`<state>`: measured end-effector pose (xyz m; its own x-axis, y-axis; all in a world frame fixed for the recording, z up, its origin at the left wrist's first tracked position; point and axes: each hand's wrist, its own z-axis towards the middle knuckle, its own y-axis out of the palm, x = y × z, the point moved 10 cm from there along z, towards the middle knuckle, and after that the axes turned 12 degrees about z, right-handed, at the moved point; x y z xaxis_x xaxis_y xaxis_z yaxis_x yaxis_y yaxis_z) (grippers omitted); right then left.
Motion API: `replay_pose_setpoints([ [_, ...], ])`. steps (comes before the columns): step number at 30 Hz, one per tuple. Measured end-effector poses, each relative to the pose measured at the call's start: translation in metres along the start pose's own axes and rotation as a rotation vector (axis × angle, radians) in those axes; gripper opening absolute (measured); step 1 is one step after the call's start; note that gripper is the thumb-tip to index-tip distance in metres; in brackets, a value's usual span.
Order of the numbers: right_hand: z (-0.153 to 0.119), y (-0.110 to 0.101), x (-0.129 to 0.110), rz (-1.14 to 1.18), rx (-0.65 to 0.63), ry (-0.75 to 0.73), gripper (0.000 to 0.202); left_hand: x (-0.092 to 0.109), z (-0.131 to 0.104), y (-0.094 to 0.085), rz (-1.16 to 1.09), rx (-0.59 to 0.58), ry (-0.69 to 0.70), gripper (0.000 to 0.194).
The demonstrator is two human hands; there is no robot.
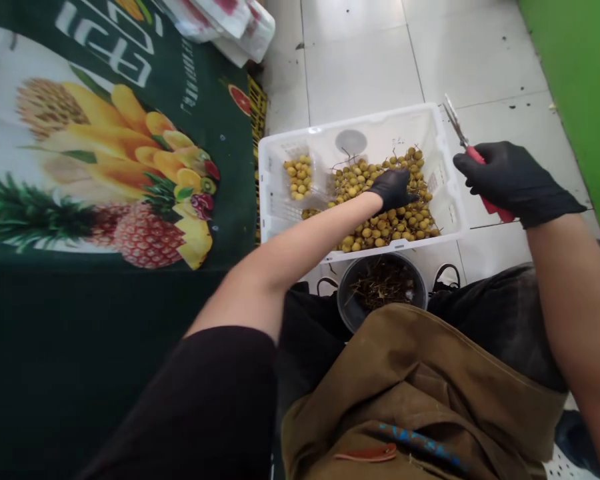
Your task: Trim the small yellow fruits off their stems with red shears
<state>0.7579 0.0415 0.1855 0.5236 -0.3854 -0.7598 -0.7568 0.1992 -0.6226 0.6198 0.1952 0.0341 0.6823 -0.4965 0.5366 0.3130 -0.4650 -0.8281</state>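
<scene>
My left hand (394, 191), in a black glove, reaches into the white plastic crate (270, 220). Its fingers close on a bunch among the yellow-brown longans (375, 233), though the fingertips are partly hidden by fruit. Some of these longans still sit on thin brown stems. My right hand (513, 177), also gloved in black, is raised beyond the crate's right side, wrapped round the red handles of pruning scissors (476, 155). The blades point up and away, clear of the fruit. In the crate's left part, a clear container holds loose longans (299, 177).
Below the crate, a dark round bucket (345, 300) holds cut twigs, between my feet. A table with a dark green printed cloth (220, 200) fills the left side, with plastic bags (230, 27) on its far end. A green panel (580, 87) rises at right.
</scene>
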Motion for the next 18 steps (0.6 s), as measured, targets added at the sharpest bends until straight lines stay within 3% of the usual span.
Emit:
replay_pose_setpoints([
  [3, 0.0, 0.0, 0.0, -0.022, 0.016, 0.071, 0.036, -0.002, 0.036, 0.044, 0.021, 0.024, -0.12, 0.053],
  [6, -0.002, -0.001, -0.004, -0.016, 0.0, 0.068, 0.039, 0.005, 0.038, 0.075, -0.051, 0.114, -0.119, 0.036],
  [9, -0.002, -0.003, -0.006, -0.02, 0.004, 0.056, 0.04, 0.007, 0.034, 0.088, -0.143, 0.163, -0.088, 0.035],
  [13, -0.001, 0.0, 0.0, -0.035, -0.021, 0.041, 0.04, 0.001, 0.046, 0.086, -0.151, 0.081, -0.063, 0.039],
  [15, 0.0, 0.002, 0.007, -0.031, -0.038, 0.046, 0.039, -0.003, 0.051, 0.073, -0.15, 0.071, -0.038, 0.039],
  [18, 0.0, 0.002, 0.018, -0.035, -0.052, 0.053, 0.037, -0.01, 0.047, 0.039, -0.168, 0.111, -0.031, 0.032],
])
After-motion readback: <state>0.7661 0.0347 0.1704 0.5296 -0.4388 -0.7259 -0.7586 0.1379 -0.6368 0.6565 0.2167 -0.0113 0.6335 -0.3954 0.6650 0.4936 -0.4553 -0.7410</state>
